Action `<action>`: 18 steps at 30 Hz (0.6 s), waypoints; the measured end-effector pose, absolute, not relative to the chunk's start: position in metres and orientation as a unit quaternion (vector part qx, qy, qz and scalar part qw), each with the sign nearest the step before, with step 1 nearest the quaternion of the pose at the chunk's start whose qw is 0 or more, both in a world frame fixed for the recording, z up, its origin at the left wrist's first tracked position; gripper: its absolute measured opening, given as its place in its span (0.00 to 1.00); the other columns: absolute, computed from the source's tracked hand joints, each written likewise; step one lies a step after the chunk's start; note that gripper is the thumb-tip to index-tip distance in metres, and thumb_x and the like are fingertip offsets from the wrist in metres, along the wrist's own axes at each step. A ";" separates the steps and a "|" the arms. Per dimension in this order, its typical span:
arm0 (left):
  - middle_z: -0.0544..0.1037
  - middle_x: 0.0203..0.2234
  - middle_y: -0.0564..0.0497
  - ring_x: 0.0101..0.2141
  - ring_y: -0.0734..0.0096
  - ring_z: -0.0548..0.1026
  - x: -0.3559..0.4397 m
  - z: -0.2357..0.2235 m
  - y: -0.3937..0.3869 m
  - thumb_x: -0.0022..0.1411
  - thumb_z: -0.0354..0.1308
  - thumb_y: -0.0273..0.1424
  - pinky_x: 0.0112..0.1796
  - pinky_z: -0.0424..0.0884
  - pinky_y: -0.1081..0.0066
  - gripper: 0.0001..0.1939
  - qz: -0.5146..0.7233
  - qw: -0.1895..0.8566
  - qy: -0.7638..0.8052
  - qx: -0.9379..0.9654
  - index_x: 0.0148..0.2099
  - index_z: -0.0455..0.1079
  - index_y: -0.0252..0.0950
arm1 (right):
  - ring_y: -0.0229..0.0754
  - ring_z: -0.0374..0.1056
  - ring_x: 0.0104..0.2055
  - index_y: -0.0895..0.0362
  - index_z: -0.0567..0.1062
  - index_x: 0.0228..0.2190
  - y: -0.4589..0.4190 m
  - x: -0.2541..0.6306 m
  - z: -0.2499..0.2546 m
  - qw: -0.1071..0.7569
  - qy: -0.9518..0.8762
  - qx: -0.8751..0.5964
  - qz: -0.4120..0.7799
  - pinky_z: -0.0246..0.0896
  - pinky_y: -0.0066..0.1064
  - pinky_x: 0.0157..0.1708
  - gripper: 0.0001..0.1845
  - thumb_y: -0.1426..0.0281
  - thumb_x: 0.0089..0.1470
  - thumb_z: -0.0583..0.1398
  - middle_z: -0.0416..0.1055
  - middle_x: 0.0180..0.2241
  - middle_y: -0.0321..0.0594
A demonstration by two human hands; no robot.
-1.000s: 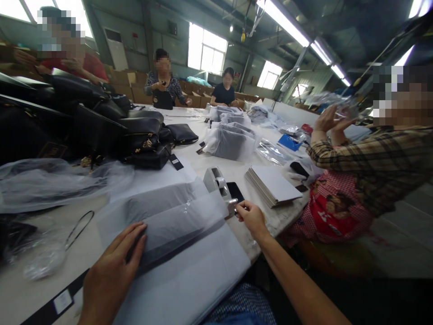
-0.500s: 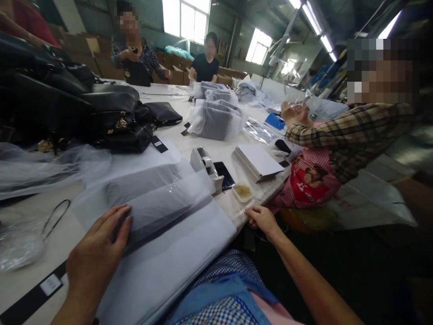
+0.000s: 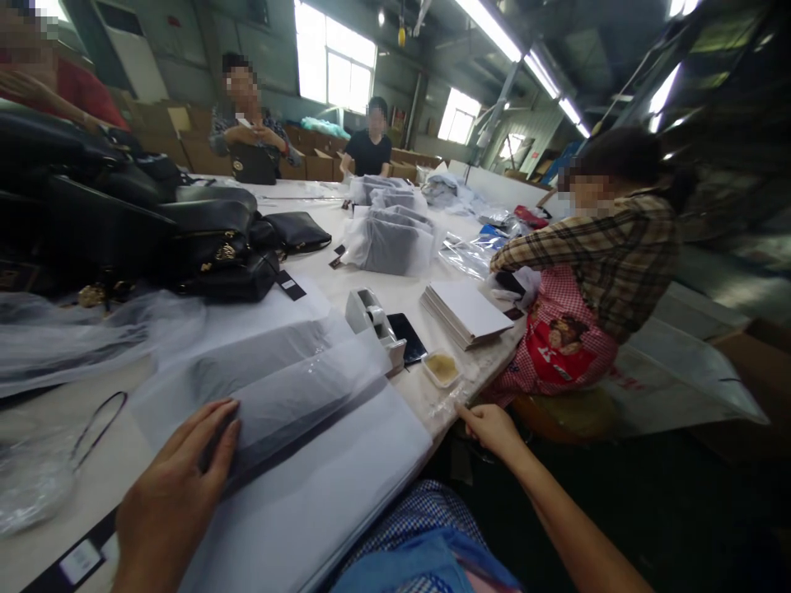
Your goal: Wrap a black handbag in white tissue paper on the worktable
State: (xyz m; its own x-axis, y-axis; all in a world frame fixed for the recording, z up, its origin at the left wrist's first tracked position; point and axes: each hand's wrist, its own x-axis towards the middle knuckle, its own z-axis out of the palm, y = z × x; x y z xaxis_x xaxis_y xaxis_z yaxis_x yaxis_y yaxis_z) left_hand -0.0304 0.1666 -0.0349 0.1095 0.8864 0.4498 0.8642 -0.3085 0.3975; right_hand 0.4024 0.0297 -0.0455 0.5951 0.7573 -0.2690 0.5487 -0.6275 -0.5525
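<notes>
My left hand (image 3: 173, 494) lies flat with fingers stretched out on a dark bag wrapped in white tissue paper (image 3: 290, 403) at the near table edge. My right hand (image 3: 491, 428) is at the table's right edge, fingers pinched on a strip of clear tape (image 3: 446, 403) that is hard to make out. A white tape dispenser (image 3: 371, 317) stands just beyond the wrapped bag, with a black phone (image 3: 408, 338) and a small dish of yellowish stuff (image 3: 442, 368) beside it.
Black handbags (image 3: 203, 247) are piled at the left. Wrapped bags (image 3: 392, 239) stand at mid table, a stack of white sheets (image 3: 463, 313) at the right. A person in a plaid shirt (image 3: 606, 255) sits close at my right; other people sit at the far end.
My right hand left the tape dispenser and moved down to the table's right edge. The view swung right. My left hand stayed on the wrapped bag.
</notes>
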 end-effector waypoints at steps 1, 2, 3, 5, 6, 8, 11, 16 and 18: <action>0.74 0.56 0.56 0.46 0.62 0.78 -0.031 -0.036 0.167 0.71 0.46 0.44 0.34 0.71 0.69 0.19 0.316 0.017 0.587 0.745 0.58 0.68 0.47 | 0.38 0.63 0.17 0.56 0.72 0.15 0.030 0.398 -0.038 0.224 -0.388 -0.867 0.219 0.55 0.28 0.21 0.33 0.45 0.56 0.53 0.69 0.15 0.38; 0.74 0.56 0.57 0.46 0.63 0.78 -0.031 -0.036 0.167 0.71 0.46 0.44 0.33 0.71 0.69 0.19 0.316 0.018 0.588 0.744 0.58 0.68 0.47 | 0.40 0.66 0.20 0.56 0.74 0.17 0.033 0.393 -0.031 0.244 -0.405 -0.861 0.187 0.58 0.29 0.24 0.31 0.46 0.57 0.53 0.71 0.18 0.39; 0.74 0.56 0.57 0.46 0.63 0.78 -0.031 -0.036 0.167 0.71 0.46 0.44 0.33 0.70 0.69 0.19 0.315 0.020 0.591 0.742 0.58 0.69 0.47 | 0.42 0.69 0.24 0.56 0.76 0.21 0.040 0.387 -0.022 0.273 -0.425 -0.849 0.154 0.61 0.30 0.28 0.29 0.47 0.58 0.54 0.74 0.21 0.40; 0.74 0.57 0.58 0.47 0.63 0.78 -0.030 -0.036 0.167 0.72 0.45 0.44 0.34 0.70 0.69 0.19 0.316 0.024 0.597 0.737 0.57 0.69 0.48 | 0.46 0.74 0.36 0.55 0.80 0.31 0.062 0.376 -0.006 0.342 -0.479 -0.803 0.095 0.65 0.33 0.39 0.23 0.50 0.58 0.56 0.79 0.34 0.43; 0.74 0.57 0.58 0.47 0.63 0.78 -0.030 -0.036 0.167 0.72 0.45 0.44 0.34 0.70 0.69 0.19 0.317 0.026 0.599 0.735 0.57 0.69 0.48 | 0.48 0.73 0.43 0.54 0.80 0.37 0.077 0.371 0.001 0.373 -0.506 -0.774 0.073 0.65 0.35 0.45 0.21 0.52 0.57 0.57 0.78 0.41 0.44; 0.73 0.57 0.58 0.48 0.63 0.77 -0.030 -0.037 0.166 0.72 0.45 0.44 0.36 0.71 0.69 0.19 0.317 0.031 0.599 0.735 0.58 0.68 0.48 | 0.50 0.68 0.55 0.54 0.80 0.42 0.111 0.363 0.010 0.415 -0.534 -0.734 0.062 0.58 0.40 0.58 0.21 0.53 0.55 0.59 0.73 0.53 0.46; 0.73 0.57 0.58 0.49 0.63 0.77 -0.030 -0.040 0.167 0.71 0.43 0.46 0.38 0.71 0.68 0.21 0.326 0.034 0.589 0.738 0.58 0.67 0.48 | 0.51 0.57 0.64 0.52 0.82 0.41 0.158 0.356 0.011 0.443 -0.509 -0.727 0.130 0.44 0.43 0.66 0.22 0.51 0.52 0.62 0.64 0.61 0.45; 0.73 0.57 0.60 0.49 0.65 0.77 -0.032 -0.044 0.169 0.71 0.42 0.48 0.39 0.71 0.69 0.21 0.334 0.042 0.592 0.732 0.58 0.67 0.50 | 0.52 0.59 0.63 0.51 0.84 0.31 0.201 0.349 -0.004 0.450 -0.464 -0.719 0.256 0.49 0.44 0.64 0.22 0.48 0.52 0.60 0.67 0.60 0.43; 0.73 0.57 0.59 0.50 0.65 0.76 -0.032 -0.046 0.170 0.71 0.42 0.49 0.39 0.71 0.69 0.23 0.335 0.046 0.589 0.734 0.59 0.67 0.49 | 0.53 0.62 0.62 0.52 0.84 0.29 0.206 0.348 -0.008 0.459 -0.443 -0.712 0.294 0.52 0.43 0.62 0.20 0.50 0.50 0.62 0.68 0.59 0.44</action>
State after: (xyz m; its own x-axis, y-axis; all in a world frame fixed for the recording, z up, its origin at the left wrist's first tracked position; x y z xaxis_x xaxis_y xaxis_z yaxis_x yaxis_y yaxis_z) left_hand -0.0325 0.1704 -0.0462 0.0825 0.8954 0.4375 0.8335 -0.3027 0.4623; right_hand 0.3479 0.2061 -0.0075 0.4347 0.9005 -0.0115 0.3610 -0.1859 -0.9139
